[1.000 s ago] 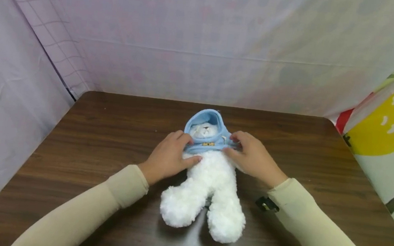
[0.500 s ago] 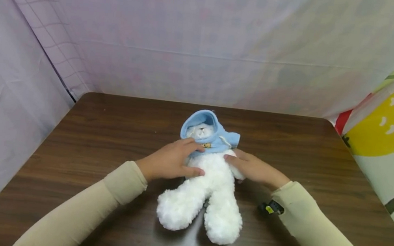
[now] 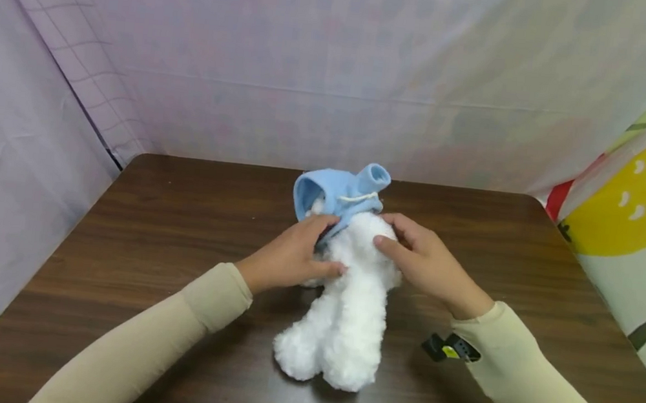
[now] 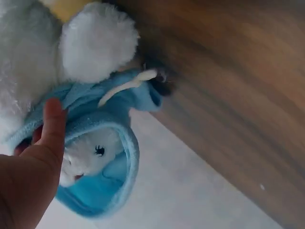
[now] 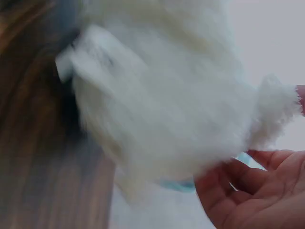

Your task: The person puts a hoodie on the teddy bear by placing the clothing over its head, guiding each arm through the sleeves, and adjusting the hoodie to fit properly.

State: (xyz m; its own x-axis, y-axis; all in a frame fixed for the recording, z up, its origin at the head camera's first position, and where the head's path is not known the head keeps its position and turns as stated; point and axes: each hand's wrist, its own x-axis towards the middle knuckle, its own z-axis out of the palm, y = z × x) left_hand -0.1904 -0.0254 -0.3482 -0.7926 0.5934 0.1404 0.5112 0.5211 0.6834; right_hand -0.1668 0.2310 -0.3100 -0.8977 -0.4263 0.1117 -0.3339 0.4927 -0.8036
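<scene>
A fluffy white plush toy in a small blue hoodie is tilted onto its side on the table, legs toward me. Its face peers out of the hood in the left wrist view. My left hand grips the toy's front, fingers at the hoodie's lower edge and thumb on the white body. From the other side my right hand holds the toy, thumb on its fur, the other fingers partly hidden behind it. A white fabric label shows blurred on the fur in the right wrist view.
The brown wooden table reaches back to a pale patterned curtain. White cloth hangs along the left side. On the right is a panel with a yellow printed shape. A black device sits at the right sleeve.
The toy has turned from its back onto its side, its hood now facing left and one sleeve pointing up. My right hand has shifted its hold from the hoodie to the white fur.
</scene>
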